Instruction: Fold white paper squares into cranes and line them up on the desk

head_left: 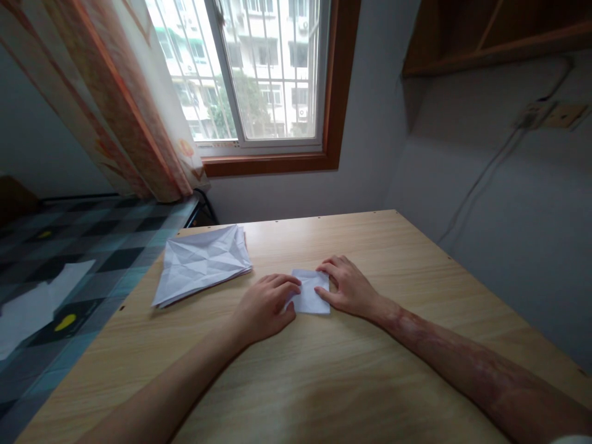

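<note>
Hands (267, 305) half-spread, touching white paper (312, 300).

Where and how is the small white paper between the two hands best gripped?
Probably pinch the small white paper by its near edge, coming from the wearer's side: it lies low on the table, with the left hand and right hand at its sides.

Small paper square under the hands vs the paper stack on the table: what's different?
Size: the small paper square is much smaller than the paper stack.
Surface: the paper stack is strongly creased on top; the small paper square looks smoother.
Contact: left hand and right hand touch the small paper square, neither touches the paper stack.
Shared: both white, lying on the wood-grain table.
</note>
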{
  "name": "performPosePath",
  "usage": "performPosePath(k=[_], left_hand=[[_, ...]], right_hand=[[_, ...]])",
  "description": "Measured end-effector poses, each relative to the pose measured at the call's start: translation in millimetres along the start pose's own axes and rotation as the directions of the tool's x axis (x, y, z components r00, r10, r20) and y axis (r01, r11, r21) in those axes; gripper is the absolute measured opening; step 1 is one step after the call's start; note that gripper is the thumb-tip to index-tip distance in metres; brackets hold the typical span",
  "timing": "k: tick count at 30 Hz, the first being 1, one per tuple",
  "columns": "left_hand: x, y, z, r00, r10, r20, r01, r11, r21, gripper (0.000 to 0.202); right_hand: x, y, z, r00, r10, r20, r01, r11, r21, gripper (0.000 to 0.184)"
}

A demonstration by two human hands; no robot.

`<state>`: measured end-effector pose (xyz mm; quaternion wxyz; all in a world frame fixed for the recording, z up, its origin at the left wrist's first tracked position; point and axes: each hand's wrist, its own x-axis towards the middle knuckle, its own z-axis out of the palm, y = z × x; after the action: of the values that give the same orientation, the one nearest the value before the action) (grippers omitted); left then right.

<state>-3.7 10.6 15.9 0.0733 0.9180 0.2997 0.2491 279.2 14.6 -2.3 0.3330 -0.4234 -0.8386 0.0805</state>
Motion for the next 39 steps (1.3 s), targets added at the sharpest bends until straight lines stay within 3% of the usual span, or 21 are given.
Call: performPosePath(k=[12, 20, 24, 29, 35, 39], left_hand=[[0, -1, 0.7, 0.999, -0.035, -0.024, 0.034, 0.998, -0.046, 0.029], [2, -4, -1.4, 1.0, 0.01, 0.001, -0.01, 1.0, -0.01, 0.023], [1, -5, -1.8, 1.0, 0.016, 0.016, -0.015, 0.999, -0.029, 0.025], [2, -5, -1.8, 1.0, 0.005, 0.019, -0.004, 0.999, -0.05, 0.026], [2, -3, -1.4, 1.0, -0.001, 0.006, 0.001, 0.996, -0.087, 0.026], [3, 1, -5.3, 1.0, -0.026, 0.002, 0.026, 0.991, -0.133, 0.02]], right_hand=[[-1, -1, 0, 0.999, 0.007, -0.04, -0.008, 1.0, -0.005, 0.016], [2, -1, -3, 0.992, 0.016, -0.125, 0.008, 0.982, 0.19, 0.018], [1, -4, -10, 0.997, -0.035, -0.064, 0.052, 0.959, 0.28, 0.032], [-4, -7, -16, 0.99, -0.133, -0.05, 0.142, 0.96, 0.241, 0.047], [-1, -13, -18, 0.958, -0.282, 0.061, 0.253, 0.923, 0.289, 0.038], [1, -17, -18, 0.943, -0.3, 0.147, 0.254, 0.929, 0.268, 0.036]])
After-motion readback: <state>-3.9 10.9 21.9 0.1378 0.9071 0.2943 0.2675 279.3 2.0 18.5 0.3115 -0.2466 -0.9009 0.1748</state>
